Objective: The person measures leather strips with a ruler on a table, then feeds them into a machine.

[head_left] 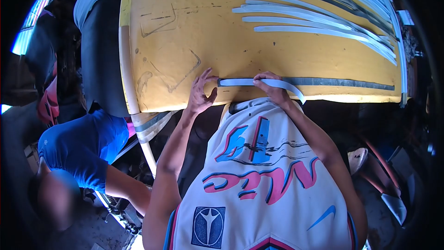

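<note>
Along the near edge of the yellow-covered table (185, 41) lies a long dark grey strip (344, 82). A narrow white strip (238, 82) rests over its left part, lined up with it near the left end. My right hand (274, 89) pinches the white strip between thumb and fingers. Beyond that hand, its free end curls down over the table edge. My left hand (202, 92) is beside the strips' left end, fingers curved and spread apart, an index fingertip close to that end.
More white strips (296, 16) and dark ones lie in a fanned bundle across the table's far right. Dark sheet material (104, 55) hangs past the left edge. A person in a blue shirt (78, 143) bends down at the lower left.
</note>
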`<state>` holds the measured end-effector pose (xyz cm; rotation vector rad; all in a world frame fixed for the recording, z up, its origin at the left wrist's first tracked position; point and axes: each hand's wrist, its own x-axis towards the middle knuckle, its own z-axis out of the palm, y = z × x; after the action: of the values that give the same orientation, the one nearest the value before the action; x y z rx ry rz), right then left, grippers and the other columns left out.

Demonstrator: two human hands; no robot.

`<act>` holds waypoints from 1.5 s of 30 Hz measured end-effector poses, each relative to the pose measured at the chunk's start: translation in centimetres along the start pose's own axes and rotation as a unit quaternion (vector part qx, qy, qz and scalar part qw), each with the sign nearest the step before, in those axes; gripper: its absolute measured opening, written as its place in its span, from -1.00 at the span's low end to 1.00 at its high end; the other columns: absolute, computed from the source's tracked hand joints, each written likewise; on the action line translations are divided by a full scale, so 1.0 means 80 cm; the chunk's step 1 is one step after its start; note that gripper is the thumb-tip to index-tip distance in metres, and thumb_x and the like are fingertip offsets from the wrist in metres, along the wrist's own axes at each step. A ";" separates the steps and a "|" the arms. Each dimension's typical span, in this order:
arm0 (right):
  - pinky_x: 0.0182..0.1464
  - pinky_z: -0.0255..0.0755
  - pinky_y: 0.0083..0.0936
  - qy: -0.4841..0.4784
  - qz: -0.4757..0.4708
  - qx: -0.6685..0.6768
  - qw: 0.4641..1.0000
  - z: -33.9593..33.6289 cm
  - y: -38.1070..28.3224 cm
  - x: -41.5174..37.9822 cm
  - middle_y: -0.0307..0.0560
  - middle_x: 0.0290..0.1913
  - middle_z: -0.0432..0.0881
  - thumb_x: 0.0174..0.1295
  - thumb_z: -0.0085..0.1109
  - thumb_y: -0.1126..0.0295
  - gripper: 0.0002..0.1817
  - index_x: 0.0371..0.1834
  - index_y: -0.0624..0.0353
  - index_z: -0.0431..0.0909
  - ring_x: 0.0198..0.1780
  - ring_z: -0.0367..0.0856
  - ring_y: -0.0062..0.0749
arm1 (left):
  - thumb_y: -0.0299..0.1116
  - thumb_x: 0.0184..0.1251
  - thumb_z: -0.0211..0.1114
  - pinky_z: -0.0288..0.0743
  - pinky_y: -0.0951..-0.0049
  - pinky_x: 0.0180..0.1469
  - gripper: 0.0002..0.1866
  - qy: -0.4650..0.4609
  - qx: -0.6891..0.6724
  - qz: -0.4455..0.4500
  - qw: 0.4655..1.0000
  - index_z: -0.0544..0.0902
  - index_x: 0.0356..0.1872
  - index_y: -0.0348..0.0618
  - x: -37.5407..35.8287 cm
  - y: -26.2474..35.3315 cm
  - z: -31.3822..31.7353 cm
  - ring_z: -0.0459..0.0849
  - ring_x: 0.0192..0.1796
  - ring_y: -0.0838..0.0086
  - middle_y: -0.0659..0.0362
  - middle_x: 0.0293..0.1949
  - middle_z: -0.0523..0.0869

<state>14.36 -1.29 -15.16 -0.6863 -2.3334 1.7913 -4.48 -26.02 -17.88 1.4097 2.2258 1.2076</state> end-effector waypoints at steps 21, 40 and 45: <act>-0.17 0.55 -0.56 0.048 0.072 0.076 0.993 0.016 0.016 -0.012 -0.10 -0.29 0.77 0.29 0.35 0.35 -0.77 -0.16 0.32 0.72 -0.27 0.69 -0.53 | -0.55 0.09 0.46 0.51 0.22 0.06 -0.33 -0.021 0.021 0.023 0.999 0.47 0.30 -0.20 0.017 0.005 0.002 0.66 -0.09 0.23 0.19 -0.10 0.73; -0.22 0.56 -0.65 0.038 0.141 0.135 0.980 0.014 0.009 -0.009 -0.16 -0.39 0.74 0.29 0.37 0.32 -0.76 -0.16 0.31 0.73 -0.35 0.69 -0.62 | -0.59 -0.01 0.31 0.50 0.26 0.11 -0.33 -0.016 -0.004 -0.009 1.000 0.48 0.27 -0.20 0.010 -0.003 0.004 0.68 -0.05 0.22 0.13 -0.10 0.71; -0.23 0.56 -0.66 0.036 0.139 0.134 0.981 0.015 0.011 -0.009 -0.16 -0.40 0.74 0.29 0.37 0.31 -0.76 -0.17 0.31 0.73 -0.35 0.68 -0.62 | -0.57 0.03 0.34 0.50 0.26 0.11 -0.40 -0.012 0.022 -0.015 1.000 0.54 0.22 -0.17 0.012 0.004 0.004 0.68 -0.02 0.21 0.14 -0.09 0.72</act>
<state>14.80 -2.49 -16.18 -1.0538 -1.9761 2.1008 -4.58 -25.01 -17.68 1.3933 2.2628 1.1319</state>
